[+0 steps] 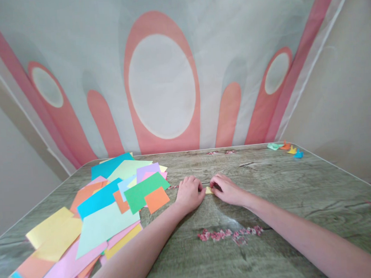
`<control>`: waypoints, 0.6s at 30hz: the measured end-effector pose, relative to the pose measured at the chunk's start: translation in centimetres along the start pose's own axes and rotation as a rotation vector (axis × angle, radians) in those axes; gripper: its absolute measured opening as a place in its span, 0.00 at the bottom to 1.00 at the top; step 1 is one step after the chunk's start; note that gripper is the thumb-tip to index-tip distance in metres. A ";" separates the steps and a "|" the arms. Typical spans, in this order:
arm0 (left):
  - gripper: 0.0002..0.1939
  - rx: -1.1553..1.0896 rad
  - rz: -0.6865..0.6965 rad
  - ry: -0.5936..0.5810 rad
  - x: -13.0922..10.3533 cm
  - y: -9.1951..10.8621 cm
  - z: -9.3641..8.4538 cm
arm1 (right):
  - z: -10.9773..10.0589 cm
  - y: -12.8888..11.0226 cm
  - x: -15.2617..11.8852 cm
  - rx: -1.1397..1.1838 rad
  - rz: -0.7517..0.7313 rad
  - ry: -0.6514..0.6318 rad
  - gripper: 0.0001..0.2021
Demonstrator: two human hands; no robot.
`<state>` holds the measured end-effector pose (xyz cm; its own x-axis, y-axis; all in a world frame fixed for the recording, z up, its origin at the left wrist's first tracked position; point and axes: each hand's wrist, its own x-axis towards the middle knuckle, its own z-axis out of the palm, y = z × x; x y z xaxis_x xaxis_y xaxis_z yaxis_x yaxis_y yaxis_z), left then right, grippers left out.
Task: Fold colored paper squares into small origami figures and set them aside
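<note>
A small piece of yellow paper [209, 190] lies at the middle of the wood-patterned table [241, 260], between my two hands. My left hand [191, 193] has its fingers curled, with the tips at the paper's left edge. My right hand [226, 189] is closed on the right side of the same paper, thumb and index finger pressed together. Both hands rest low over the tabletop, and the fingers hide part of the paper's edges.
Many coloured paper sheets [107, 226] overlap on the table's left side, with a green sheet [146, 191] and an orange square [157, 199] nearest my left hand. Several small folded paper pieces [292, 150] stand at the far right corner. A patterned cloth [209, 113] hangs behind.
</note>
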<state>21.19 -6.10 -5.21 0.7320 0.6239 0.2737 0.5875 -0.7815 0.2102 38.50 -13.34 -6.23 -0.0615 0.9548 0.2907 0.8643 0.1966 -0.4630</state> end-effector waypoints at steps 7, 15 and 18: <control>0.06 -0.009 -0.019 -0.006 0.0 0.2 -0.2 | 0.2 -0.3 -0.5 -0.044 -0.078 0.048 0.05; 0.05 0.002 -0.013 -0.007 -0.1 0.3 -0.2 | -0.5 -1.2 -1.9 -0.277 -0.323 -0.010 0.11; 0.05 -0.002 -0.006 0.000 -0.1 0.3 -0.1 | -0.7 -1.4 -2.0 -0.355 -0.345 -0.058 0.11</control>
<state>21.23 -6.38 -5.04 0.7282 0.6289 0.2726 0.5913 -0.7775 0.2143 37.75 -15.70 -5.52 -0.3923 0.8604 0.3253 0.9048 0.4247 -0.0320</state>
